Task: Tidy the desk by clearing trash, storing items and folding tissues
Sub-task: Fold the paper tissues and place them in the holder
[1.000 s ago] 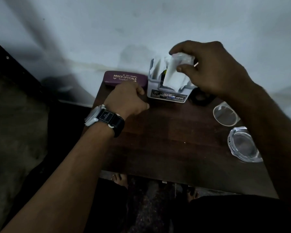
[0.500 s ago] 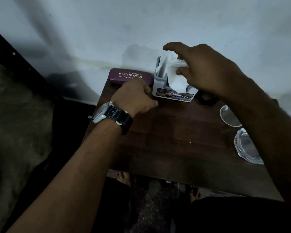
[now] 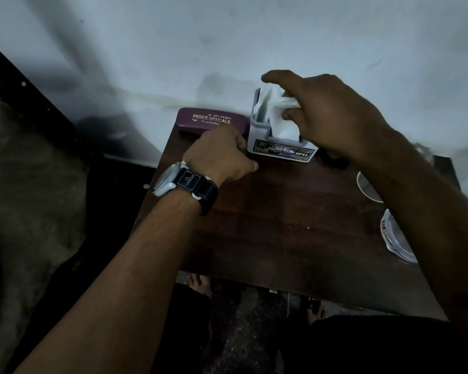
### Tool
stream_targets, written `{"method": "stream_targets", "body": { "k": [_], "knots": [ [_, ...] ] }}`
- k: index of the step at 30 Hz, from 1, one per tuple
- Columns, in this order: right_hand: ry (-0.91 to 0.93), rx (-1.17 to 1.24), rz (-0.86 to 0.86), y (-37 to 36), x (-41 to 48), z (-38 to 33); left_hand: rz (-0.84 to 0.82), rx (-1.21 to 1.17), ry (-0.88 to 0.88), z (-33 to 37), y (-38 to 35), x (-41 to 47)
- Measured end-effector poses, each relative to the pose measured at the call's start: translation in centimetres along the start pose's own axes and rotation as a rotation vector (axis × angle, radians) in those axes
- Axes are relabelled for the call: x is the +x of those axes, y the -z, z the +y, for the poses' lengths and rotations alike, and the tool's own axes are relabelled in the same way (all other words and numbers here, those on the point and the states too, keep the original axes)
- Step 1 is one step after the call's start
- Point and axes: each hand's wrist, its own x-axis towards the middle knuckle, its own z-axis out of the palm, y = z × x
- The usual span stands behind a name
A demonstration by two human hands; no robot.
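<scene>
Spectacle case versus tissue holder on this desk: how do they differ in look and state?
The spectacle case is maroon with gold lettering; the tissue holder is white with a printed front label. The spectacle case lies low and closed; the tissue holder stands taller and open-topped, with tissue sticking out, pinched by the right hand. Both sit at the far edge of the table.

The maroon spectacle case (image 3: pixel 211 120), just left of the tissue holder (image 3: pixel 281 151), reads "PRINCE OPTICALS" under a blurred number, possibly 9861564871. The holder's front label reads "OPEL". The watch strap (image 3: pixel 191 182), nearer than the holder, says "OMEGA".
</scene>
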Motion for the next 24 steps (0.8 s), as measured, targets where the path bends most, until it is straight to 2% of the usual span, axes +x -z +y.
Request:
{"method": "stream_targets", "body": {
  "k": [3, 6, 18, 21, 24],
  "knots": [
    [-0.047, -0.011, -0.015, -0.6, -0.3, 0.2, 0.016, 0.010, 0.002, -0.1, 0.1, 0.0],
    [-0.103, -0.128, -0.055, -0.6, -0.7, 0.2, 0.010, 0.014, -0.008, 0.0, 0.3, -0.1],
    [-0.107, -0.362, -0.106, -0.6, -0.8, -0.1, -0.008, 0.007, -0.022, 0.5, 0.3, -0.5],
    [-0.110, -0.354, -0.077, -0.6, -1.0, 0.1, -0.017, 0.006, -0.016, 0.5, 0.3, -0.4],
    [-0.133, -0.219, -0.001, -0.4, -1.1, 0.2, -0.018, 0.002, -0.009, 0.5, 0.2, -0.2]
  ]
}}
